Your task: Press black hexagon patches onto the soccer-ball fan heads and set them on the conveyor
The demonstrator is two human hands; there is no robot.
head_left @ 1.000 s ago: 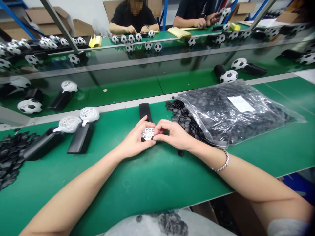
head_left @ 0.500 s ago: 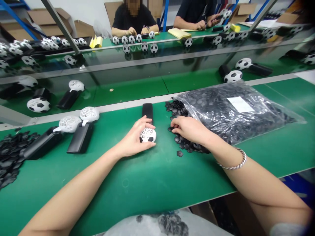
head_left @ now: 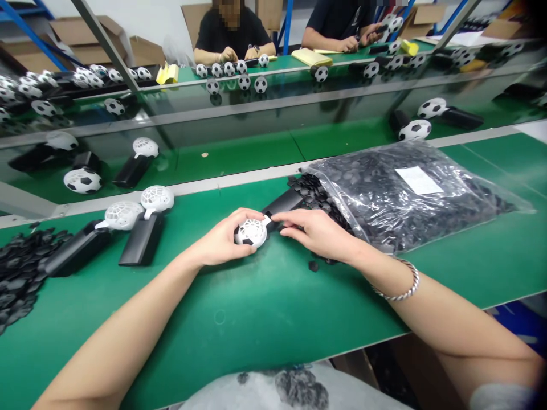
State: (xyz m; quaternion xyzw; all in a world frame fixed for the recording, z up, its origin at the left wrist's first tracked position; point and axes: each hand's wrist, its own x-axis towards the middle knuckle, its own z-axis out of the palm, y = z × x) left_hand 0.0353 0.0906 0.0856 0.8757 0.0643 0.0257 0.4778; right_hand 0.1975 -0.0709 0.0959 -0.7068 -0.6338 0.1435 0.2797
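My left hand (head_left: 222, 242) wraps its fingers round the white ball-shaped cage head (head_left: 250, 232) of a small fan with a black handle (head_left: 282, 203) lying on the green table (head_left: 265, 307). My right hand (head_left: 318, 232) is next to the head, fingers pinched together at the neck where head meets handle; what they pinch is too small to see. Just behind my right hand lies a heap of small black pentagon pieces (head_left: 314, 193) spilling from a clear plastic bag (head_left: 405, 193). One loose black piece (head_left: 313, 266) lies under my right wrist.
Two more white-caged fans (head_left: 141, 222) with black handles lie at the left, beside another pile of black pieces (head_left: 19, 270). A conveyor (head_left: 239, 154) behind carries finished football-patterned fans (head_left: 413, 130). Two people (head_left: 233, 34) work at the far bench.
My right hand has come back from the pile of black pieces to the fan head. The fan has turned, so its handle now points toward the bag. The conveyor's items have drifted to the right.
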